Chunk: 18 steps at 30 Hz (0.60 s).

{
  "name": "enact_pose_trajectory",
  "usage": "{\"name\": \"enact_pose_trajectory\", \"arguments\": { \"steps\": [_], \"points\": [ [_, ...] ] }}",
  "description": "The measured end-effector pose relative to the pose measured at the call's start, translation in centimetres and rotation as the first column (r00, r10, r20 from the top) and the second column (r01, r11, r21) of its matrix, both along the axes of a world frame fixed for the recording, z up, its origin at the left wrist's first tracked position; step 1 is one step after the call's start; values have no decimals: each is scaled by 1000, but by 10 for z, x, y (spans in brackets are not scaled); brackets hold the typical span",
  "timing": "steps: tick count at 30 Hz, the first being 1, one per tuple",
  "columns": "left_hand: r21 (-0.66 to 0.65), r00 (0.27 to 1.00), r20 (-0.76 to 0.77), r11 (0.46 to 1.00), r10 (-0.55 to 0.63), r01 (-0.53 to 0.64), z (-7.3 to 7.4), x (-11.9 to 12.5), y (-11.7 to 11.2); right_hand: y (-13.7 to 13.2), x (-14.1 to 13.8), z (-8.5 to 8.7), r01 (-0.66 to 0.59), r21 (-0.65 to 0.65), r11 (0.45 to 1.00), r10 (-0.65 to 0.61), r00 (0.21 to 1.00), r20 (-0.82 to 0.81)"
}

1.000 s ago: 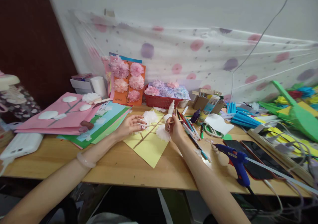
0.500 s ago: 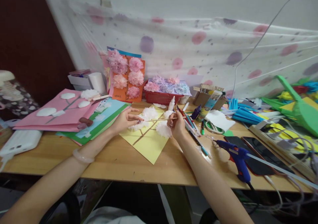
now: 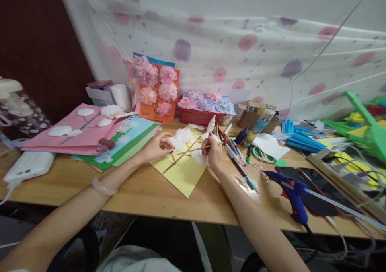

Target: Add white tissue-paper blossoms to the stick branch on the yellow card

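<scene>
A yellow paper sheet (image 3: 182, 174) with brown branch lines and white tissue flowers (image 3: 183, 136) lies on the wooden table (image 3: 144, 191). My right hand (image 3: 212, 153) is closed on a thin wooden stick (image 3: 194, 149) that points left over the sheet. My left hand (image 3: 157, 146) rests at the sheet's left edge, fingers curled, its fingertips pinched at a white flower near the stick's tip.
Pink and green paper sheets (image 3: 90, 131) lie at the left, beside a white device (image 3: 28, 165). A red basket (image 3: 197, 119) and an orange flower card (image 3: 157, 93) stand behind. Pens (image 3: 233, 151), a blue glue gun (image 3: 291, 193), phones (image 3: 316, 189) and cables crowd the right.
My left hand's fingers have curled in and closed at the white flower. The stick's left end has tilted down toward the sheet. The view has shifted slightly.
</scene>
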<state>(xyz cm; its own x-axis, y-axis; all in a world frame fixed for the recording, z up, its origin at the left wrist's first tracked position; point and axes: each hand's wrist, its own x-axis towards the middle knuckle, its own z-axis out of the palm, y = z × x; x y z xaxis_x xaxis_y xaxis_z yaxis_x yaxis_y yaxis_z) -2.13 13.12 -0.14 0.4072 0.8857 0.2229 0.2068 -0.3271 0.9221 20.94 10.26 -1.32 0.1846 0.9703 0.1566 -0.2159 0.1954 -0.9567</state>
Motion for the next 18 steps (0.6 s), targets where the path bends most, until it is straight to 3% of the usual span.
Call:
{"name": "enact_pose_trajectory", "arguments": {
  "steps": [3, 8, 12, 18],
  "points": [
    [35, 999, -34, 999, -11, 12, 8, -5, -1, -7, -7, 6, 68, 106, 992, -83, 985, 150],
    [87, 1000, 1, 996, -4, 4, 17, -13, 0, -12, -12, 13, 30, 105, 994, -48, 983, 177],
    [130, 991, -116, 988, -69, 85, 11, -11, -1, -7, -11, 8, 28, 100, 995, -45, 985, 169],
    [203, 979, -197, 975, -47, 88, -2, -8, 1, -6, -12, 7, 33, 115, 993, -52, 984, 172]
  ]
}}
